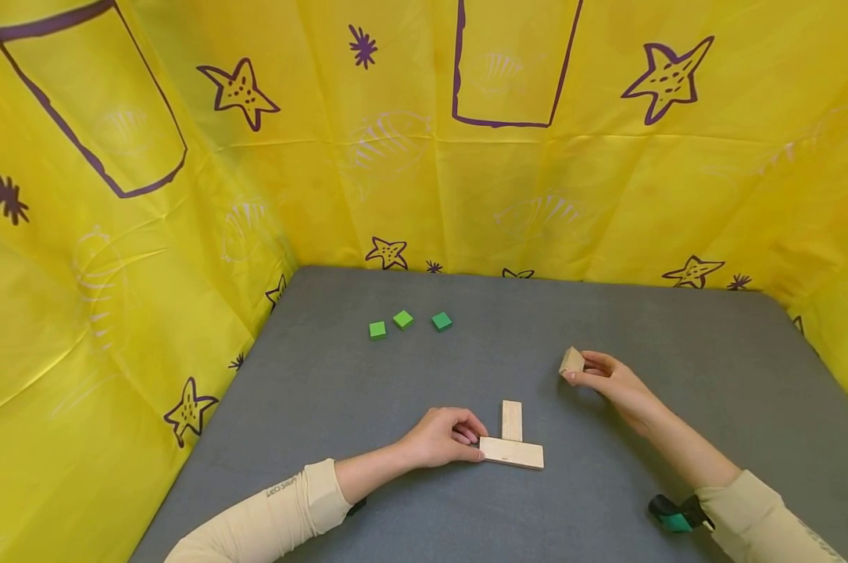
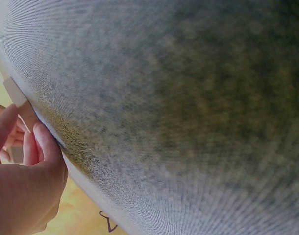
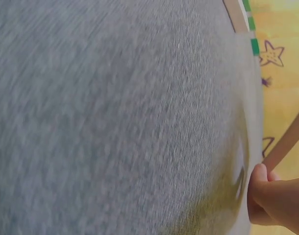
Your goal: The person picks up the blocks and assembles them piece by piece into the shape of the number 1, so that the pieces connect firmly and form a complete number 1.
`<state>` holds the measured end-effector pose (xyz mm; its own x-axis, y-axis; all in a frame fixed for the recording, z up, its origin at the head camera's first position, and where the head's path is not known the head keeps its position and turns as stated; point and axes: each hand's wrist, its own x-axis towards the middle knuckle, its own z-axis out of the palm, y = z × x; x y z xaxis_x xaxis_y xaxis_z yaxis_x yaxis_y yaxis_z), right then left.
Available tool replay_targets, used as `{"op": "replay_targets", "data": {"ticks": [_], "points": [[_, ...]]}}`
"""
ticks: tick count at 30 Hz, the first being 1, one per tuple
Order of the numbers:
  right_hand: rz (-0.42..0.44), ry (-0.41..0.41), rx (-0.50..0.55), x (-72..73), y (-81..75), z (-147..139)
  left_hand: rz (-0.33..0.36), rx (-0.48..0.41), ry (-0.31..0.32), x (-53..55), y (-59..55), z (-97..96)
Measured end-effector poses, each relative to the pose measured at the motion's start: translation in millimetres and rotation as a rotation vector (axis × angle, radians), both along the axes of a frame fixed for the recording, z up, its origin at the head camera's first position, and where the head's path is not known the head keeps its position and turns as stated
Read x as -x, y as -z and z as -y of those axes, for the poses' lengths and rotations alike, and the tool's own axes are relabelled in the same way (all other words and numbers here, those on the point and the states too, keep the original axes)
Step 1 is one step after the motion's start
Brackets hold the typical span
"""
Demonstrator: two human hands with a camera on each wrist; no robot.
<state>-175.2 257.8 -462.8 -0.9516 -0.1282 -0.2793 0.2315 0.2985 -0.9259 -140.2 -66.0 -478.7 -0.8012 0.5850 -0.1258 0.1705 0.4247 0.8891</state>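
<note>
Two pale wooden blocks lie on the grey table in a T shape: one block (image 1: 511,453) runs crosswise, and a second wooden block (image 1: 512,421) extends from its far side. My left hand (image 1: 443,438) pinches the left end of the crosswise block between thumb and fingers, seen also in the left wrist view. To the right and farther back, my right hand (image 1: 617,385) grips another wooden block (image 1: 571,361), which looks raised off the table. In the right wrist view, that block (image 3: 286,137) sticks out tilted from the thumb and fingers.
Two light green cubes (image 1: 403,320) and a darker green cube (image 1: 441,321) sit toward the back left of the grey table (image 1: 311,375). Yellow cloth (image 1: 424,188) with drawn starfish and fish hangs around the table's back and sides.
</note>
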Motion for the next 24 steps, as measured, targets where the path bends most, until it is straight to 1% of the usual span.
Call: {"op": "replay_targets", "data": {"ticks": [5, 9, 24], "points": [[0.019, -0.012, 0.033, -0.2, -0.3, 7.8, -0.009, 0.003, 0.001, 0.5, 0.6, -0.1], [0.012, -0.026, 0.066, -0.4, 0.2, 14.0, -0.017, -0.009, 0.003, -0.3, -0.2, -0.2], [0.024, -0.059, 0.082, 0.4, 3.6, 38.2, -0.011, 0.001, -0.005, 1.1, 1.5, -0.7]]}}
